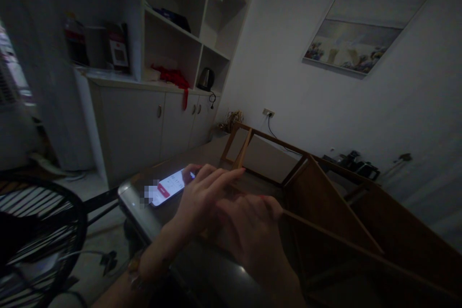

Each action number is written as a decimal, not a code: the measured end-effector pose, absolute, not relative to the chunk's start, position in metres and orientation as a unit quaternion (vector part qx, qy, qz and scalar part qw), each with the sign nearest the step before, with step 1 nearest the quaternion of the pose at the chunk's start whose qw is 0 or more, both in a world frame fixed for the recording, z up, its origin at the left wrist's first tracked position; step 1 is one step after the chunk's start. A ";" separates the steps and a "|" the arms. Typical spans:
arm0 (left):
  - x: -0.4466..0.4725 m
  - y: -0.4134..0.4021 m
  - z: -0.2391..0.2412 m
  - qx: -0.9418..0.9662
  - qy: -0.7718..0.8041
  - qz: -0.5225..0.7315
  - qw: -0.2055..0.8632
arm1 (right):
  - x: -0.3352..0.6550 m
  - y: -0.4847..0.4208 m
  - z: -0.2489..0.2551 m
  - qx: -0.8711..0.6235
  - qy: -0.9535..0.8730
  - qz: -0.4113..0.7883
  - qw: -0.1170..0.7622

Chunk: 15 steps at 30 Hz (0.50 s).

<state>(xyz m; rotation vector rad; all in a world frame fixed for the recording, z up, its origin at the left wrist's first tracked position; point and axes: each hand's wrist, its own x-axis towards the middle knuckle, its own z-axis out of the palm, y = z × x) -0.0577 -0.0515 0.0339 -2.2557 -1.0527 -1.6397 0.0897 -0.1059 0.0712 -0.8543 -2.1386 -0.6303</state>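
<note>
My left hand (202, 197) reaches over the tabletop with its fingers stretched out to the right, above the near side of a brown wooden shelf frame (325, 187). I cannot make out anything in its grasp. Close beside it, my right hand (252, 226) has bent fingers around the frame's near edge; the fingertips are partly hidden and dim. The frame lies on its side, with slanted dividers between its compartments. Left of my left hand, a phone (169, 188) with a lit screen lies on the table (159, 224).
A black round-barred item (43, 240) stands at lower left, with cables on the floor. White cabinets (132, 130) hold a kettle (205, 79), red cloth (173, 77) and a bottle (75, 41). Behind the frame, a cord runs from a wall socket (268, 112). A picture (364, 29) hangs above.
</note>
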 end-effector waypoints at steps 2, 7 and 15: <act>-0.062 -0.051 0.040 -0.770 -0.352 -0.527 0.080 | 0.090 -0.106 0.072 -0.328 -0.836 -0.246 0.365; -0.072 -0.045 0.058 -0.802 -0.308 -0.501 0.110 | 0.090 -0.106 0.073 -0.323 -0.838 -0.243 0.366; -0.074 -0.039 0.061 -0.817 -0.283 -0.492 0.104 | 0.093 -0.106 0.072 -0.329 -0.838 -0.241 0.364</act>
